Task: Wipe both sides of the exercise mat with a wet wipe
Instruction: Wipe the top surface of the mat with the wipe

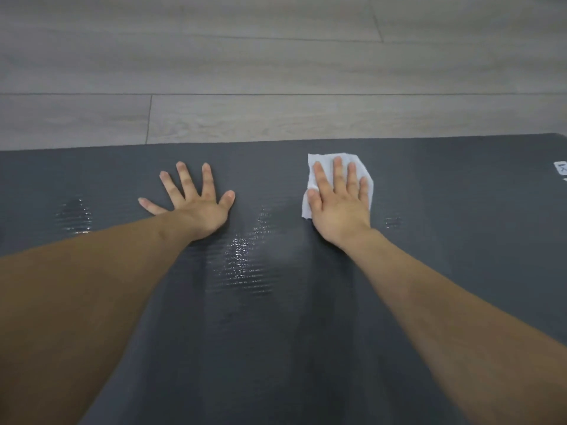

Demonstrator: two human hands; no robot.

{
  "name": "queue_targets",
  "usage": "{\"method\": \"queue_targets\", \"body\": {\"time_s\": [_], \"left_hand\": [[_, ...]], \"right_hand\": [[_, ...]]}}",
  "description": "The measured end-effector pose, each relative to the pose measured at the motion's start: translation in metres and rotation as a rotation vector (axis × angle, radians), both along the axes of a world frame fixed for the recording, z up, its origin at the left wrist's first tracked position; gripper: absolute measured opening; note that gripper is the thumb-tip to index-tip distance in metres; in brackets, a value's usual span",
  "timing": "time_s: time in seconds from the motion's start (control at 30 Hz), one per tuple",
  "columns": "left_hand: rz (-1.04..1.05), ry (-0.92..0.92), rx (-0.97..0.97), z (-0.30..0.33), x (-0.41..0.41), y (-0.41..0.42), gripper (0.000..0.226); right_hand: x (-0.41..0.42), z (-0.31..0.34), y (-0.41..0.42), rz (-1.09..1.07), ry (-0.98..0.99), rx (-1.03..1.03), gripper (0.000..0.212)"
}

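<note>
Both palms down on the dark grey exercise mat (306,348).
Left hand (196,207) spread flat; right hand (340,207) presses the white wet wipe (363,167), fingers straight.

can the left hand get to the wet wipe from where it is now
Probably yes. The left hand lies flat on the mat, with only bare mat between it and the wet wipe, though the right hand presses on most of it.

I see my right hand (340,207) pressing the white wet wipe (362,167) flat on the dark exercise mat (306,332), mid-frame; my left hand (196,207) lies splayed beside it.
</note>
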State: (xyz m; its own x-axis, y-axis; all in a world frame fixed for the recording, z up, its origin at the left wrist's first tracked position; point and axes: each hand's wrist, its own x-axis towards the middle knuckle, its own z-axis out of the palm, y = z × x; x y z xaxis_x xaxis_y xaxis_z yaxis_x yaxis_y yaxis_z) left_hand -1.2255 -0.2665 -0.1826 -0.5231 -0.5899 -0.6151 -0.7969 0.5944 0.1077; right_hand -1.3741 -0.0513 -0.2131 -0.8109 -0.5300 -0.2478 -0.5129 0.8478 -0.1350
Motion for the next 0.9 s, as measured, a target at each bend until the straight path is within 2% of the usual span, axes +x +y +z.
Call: {"method": "queue_targets", "body": {"time_s": [0.13, 0.23, 0.4, 0.5, 0.57, 0.67, 0.77, 0.83, 0.9], "left_hand": [[0.017, 0.029, -0.010, -0.004, 0.001, 0.000, 0.069], [0.028, 0.013, 0.010, -0.001, 0.001, -0.003, 0.066], [0.029, -0.008, 0.019, -0.002, 0.000, -0.004, 0.067], [0.036, -0.008, 0.014, -0.003, -0.001, -0.003, 0.068], [0.038, -0.006, 0.013, -0.002, -0.002, -0.004, 0.068], [0.033, -0.007, -0.001, -0.006, -0.001, -0.004, 0.068], [0.040, -0.009, -0.020, -0.008, 0.001, -0.004, 0.068], [0.040, -0.011, -0.017, -0.007, 0.001, -0.004, 0.068], [0.038, -0.014, -0.009, -0.006, 0.001, -0.005, 0.068]], "right_hand": [[0.036, 0.002, -0.062, 0.236, -0.025, -0.042, 0.060], [0.011, 0.006, -0.039, 0.277, -0.038, -0.036, 0.058], [-0.092, 0.013, 0.073, -0.164, -0.013, 0.042, 0.059], [-0.102, 0.010, 0.074, -0.313, -0.032, 0.048, 0.060], [-0.080, 0.005, 0.029, -0.242, -0.022, 0.059, 0.060], [-0.022, 0.004, -0.052, 0.045, -0.043, -0.019, 0.062], [0.002, 0.009, -0.077, 0.247, -0.097, -0.039, 0.060], [-0.024, 0.008, -0.052, 0.252, -0.077, -0.034, 0.059], [-0.065, 0.007, -0.004, 0.104, -0.036, -0.010, 0.057]]}}
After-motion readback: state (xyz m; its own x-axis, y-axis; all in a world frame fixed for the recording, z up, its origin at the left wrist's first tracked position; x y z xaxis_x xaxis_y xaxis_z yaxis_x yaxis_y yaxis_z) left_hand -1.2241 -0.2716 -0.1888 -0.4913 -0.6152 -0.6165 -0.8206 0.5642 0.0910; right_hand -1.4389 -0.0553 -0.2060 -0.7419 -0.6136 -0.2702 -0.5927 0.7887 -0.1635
